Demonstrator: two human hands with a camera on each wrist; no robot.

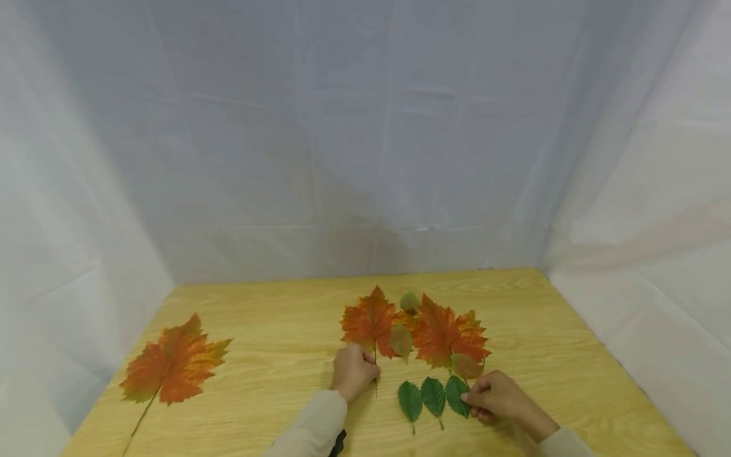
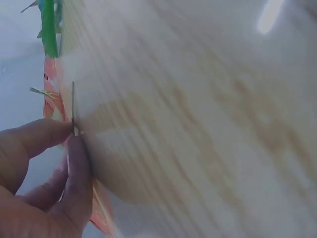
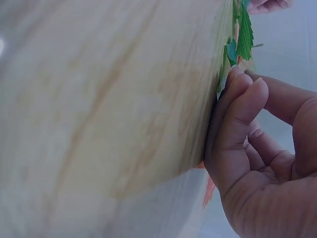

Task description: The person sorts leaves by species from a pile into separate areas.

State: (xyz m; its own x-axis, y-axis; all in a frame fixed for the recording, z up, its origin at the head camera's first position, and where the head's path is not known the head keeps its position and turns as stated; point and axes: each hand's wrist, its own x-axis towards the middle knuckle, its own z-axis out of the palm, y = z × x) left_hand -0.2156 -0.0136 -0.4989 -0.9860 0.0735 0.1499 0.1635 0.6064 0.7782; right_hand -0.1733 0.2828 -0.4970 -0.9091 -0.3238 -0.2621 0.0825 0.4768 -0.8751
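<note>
Thumb and fingertip of my left hand [image 1: 355, 373] pinch the thin stem [image 2: 73, 106] of an orange-red maple leaf [image 1: 368, 320], low over the table. To the right, my right hand [image 1: 497, 400] holds the edge of a dark green toothed leaf [image 1: 455, 395] between thumb and fingers. Two similar leaves, a middle green one [image 1: 433, 398] and a left green one [image 1: 410, 401], lie beside it in a row. Just above that row lies a second maple leaf [image 1: 448, 333]. Part of the held green leaf is hidden behind my right fingertips.
A third maple leaf [image 1: 174, 363] with a long stem lies at the table's left. Small dull green-brown leaves, one upright [image 1: 401, 341] and one lower right [image 1: 467, 366], overlap the maple leaves. White sheeting [image 1: 365, 158] hangs behind and beside the wooden table [image 1: 274, 317].
</note>
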